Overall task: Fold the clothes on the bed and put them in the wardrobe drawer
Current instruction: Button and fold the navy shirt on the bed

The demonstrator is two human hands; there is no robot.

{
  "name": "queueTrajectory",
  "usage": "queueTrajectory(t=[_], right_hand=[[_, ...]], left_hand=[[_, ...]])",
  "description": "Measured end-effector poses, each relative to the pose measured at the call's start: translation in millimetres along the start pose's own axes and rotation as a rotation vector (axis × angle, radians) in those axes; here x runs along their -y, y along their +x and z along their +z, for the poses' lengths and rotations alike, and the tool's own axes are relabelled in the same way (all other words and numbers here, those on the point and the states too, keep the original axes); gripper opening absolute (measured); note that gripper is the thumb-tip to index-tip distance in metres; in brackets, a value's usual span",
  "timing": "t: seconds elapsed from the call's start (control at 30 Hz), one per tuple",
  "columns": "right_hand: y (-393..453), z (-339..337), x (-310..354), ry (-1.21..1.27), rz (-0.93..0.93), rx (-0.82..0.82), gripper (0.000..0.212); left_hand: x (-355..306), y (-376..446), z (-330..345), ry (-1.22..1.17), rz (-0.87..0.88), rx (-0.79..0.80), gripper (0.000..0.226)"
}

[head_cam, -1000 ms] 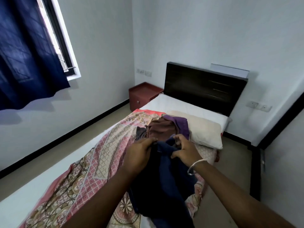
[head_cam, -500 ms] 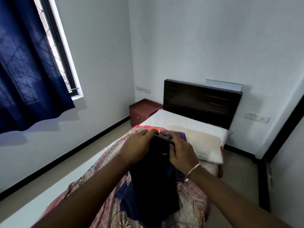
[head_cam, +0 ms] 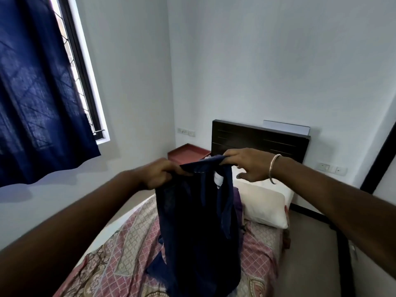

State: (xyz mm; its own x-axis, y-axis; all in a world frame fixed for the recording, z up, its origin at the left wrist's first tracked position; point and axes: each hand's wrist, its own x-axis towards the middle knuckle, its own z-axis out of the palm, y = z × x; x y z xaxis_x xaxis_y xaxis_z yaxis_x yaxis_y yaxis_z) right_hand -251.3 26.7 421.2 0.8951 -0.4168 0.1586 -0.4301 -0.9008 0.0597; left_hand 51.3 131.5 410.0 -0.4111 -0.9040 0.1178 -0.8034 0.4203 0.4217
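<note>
**Navy garment held up by its top edge, ready to be squared for folding**

The left hand (head_cam: 159, 172) grips one end of the top edge of the navy garment (head_cam: 197, 221), fingers curled round the cloth; the right hand (head_cam: 246, 166) pinches the other end between thumb and forefinger, its remaining fingers loosely spread below; the two hands are apart at about the same height, so the edge is drawn fairly taut between them and the body of the cloth hangs down in front of the person, its lower part reaching towards the patterned bedspread (head_cam: 120, 254); a pale label (head_cam: 216, 179) shows inside near the top, which suggests the opening is what is being held.

Holding it high like this looks meant to let the weight of the fabric pull out the creases and show its shape before any fold is made; the bed below offers a flat place to lay it.

A purple garment (head_cam: 236, 200) lies on the bed just behind the hanging one, beside the cream pillow (head_cam: 265, 204); it is judged still to be folded; the wardrobe drawer is not in view; so the task seems at an early stage.
</note>
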Motion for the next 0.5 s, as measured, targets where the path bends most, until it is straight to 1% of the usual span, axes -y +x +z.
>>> queueTrajectory(t=[0.03, 0.07, 0.1, 0.17, 0.2, 0.27, 0.3, 0.33, 0.4, 0.5], right_hand=[[-1.0, -2.9, -2.9, -0.061, -0.02, 0.023, 0.047], [-0.7, -6.3, -3.7, -0.082, -0.04, 0.01, 0.036], [0.2, -9.8, -2.7, -0.053, -0.055, -0.022, 0.025], [0.4, -13.1, 0.4, 0.106, -0.033, -0.127, 0.016], [-0.3, -13.3, 0.3, 0.208, 0.006, -0.199, 0.013], [-3.5, -12.1, 2.2, 0.432, 0.096, -0.31, 0.004], [-4.3, -10.6, 5.1, 0.518, 0.123, -0.342, 0.006], [-4.1, -9.9, 8.9, 0.549, 0.125, -0.358, 0.008], [0.2, -10.7, 15.5, 0.47, 0.076, -0.343, 0.01], [4.2, -14.6, 18.7, 0.216, -0.062, -0.264, 0.017]], left_hand=[[-3.4, 3.6, -7.4, 0.084, 0.005, 0.039, 0.068], [-5.8, 7.9, -14.1, 0.198, 0.033, 0.072, 0.072], [-7.5, 11.7, -19.8, 0.288, 0.061, 0.09, 0.076], [-8.3, 14.0, -28.7, 0.352, 0.06, 0.096, 0.079], [-6.6, 13.7, -33.4, 0.36, 0.055, 0.087, 0.077], [-6.0, 9.8, -43.2, 0.39, 0.056, 0.093, 0.065], [-5.2, 8.1, -46.8, 0.392, 0.06, 0.109, 0.058], [-5.1, 7.3, -49.0, 0.39, 0.067, 0.12, 0.05], [-6.8, 6.6, -50.7, 0.328, 0.052, 0.11, 0.038], [-11.6, 3.1, -50.8, 0.082, -0.017, 0.008, 0.035]])
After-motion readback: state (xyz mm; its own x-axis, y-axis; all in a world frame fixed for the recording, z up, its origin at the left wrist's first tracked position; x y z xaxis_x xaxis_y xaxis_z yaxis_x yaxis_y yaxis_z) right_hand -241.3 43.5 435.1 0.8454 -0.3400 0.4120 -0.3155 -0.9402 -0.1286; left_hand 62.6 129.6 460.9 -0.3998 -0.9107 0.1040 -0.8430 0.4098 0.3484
